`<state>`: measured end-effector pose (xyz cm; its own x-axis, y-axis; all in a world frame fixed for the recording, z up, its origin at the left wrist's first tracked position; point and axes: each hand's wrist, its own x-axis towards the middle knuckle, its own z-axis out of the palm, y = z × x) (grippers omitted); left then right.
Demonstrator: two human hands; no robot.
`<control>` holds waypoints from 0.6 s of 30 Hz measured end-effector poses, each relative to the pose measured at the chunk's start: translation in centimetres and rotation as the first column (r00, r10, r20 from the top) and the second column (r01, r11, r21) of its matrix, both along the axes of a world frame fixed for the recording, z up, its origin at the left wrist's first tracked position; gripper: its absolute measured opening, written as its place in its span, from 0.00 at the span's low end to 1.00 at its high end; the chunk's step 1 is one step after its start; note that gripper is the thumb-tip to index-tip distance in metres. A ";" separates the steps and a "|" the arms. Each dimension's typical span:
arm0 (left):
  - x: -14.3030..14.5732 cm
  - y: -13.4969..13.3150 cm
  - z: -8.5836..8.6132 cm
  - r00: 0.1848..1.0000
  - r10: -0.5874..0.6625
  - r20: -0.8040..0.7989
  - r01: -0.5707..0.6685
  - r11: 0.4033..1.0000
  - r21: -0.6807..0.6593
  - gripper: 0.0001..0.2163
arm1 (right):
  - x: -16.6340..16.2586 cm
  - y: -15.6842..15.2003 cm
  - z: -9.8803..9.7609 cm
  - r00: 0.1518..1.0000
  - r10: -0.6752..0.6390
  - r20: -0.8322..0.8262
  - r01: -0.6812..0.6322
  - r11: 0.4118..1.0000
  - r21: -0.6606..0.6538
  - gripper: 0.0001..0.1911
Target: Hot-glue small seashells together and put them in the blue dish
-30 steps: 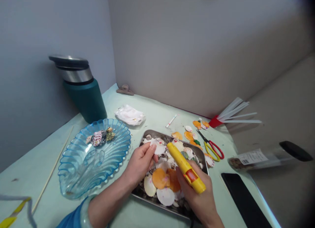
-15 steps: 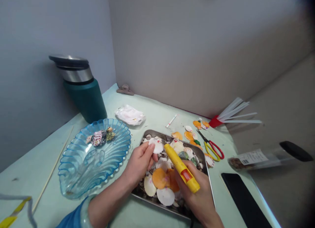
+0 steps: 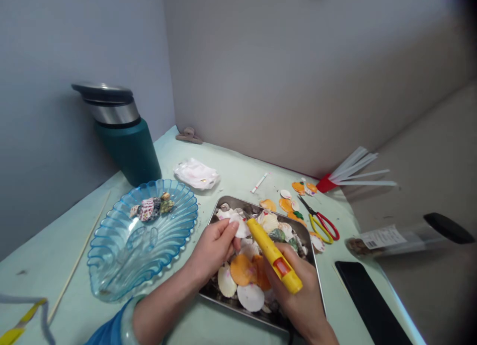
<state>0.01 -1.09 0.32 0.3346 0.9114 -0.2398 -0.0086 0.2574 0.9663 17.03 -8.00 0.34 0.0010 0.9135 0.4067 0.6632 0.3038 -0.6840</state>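
My left hand (image 3: 214, 245) pinches a white scallop shell (image 3: 242, 228) between thumb and fingers. Wrapped in my right hand (image 3: 300, 290) is a yellow hot glue gun (image 3: 266, 245), its nozzle end close to that shell's right edge; whether they touch I cannot tell. Both hands are over a metal tray (image 3: 248, 204) heaped with shells. Among them are an orange shell (image 3: 240, 269) and a white shell (image 3: 251, 298) near the front. My right hand hides part of the tray's right side.
At left stand a blue shell-shaped dish (image 3: 112, 255) with several small shells and a teal bottle (image 3: 128, 146). Scissors (image 3: 323, 227), loose orange shells (image 3: 285, 205), a red holder of glue sticks (image 3: 327, 184), a clear jar (image 3: 410, 237) and a black phone-like slab (image 3: 367, 300) lie right.
The white shell in my left hand has tilted and shifted slightly right, closer to the glue gun's tip. My right hand and the glue gun have barely moved.
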 end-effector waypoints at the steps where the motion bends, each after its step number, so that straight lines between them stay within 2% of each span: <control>1: 0.0 0.0 0.1 1.000 -0.011 -0.009 0.011 1.000 0.004 0.21 | 0.0 0.0 0.1 1.000 0.003 -0.003 -0.003 1.000 -0.002 0.05; 6: 0.0 0.0 0.2 0.999 -0.034 -0.022 0.034 0.999 0.008 0.21 | -0.1 -0.1 -0.1 1.000 0.005 -0.017 -0.005 1.000 -0.017 0.06; 13: 0.1 0.0 0.3 1.000 -0.032 0.001 0.032 0.999 -0.004 0.19 | -0.1 -0.1 -0.6 0.984 -0.163 -0.078 0.162 0.987 -0.014 0.08; 18: 0.2 0.0 0.2 0.999 -0.036 0.022 0.036 0.999 0.001 0.13 | 0.2 -0.1 -1.1 0.973 -0.219 -0.078 0.219 0.976 -0.007 0.07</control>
<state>0.25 -1.11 0.56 0.3719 0.8990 -0.2314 -0.0203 0.2571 0.9662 17.18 -8.13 -0.72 0.2323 0.8868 0.3995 0.6588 0.1587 -0.7354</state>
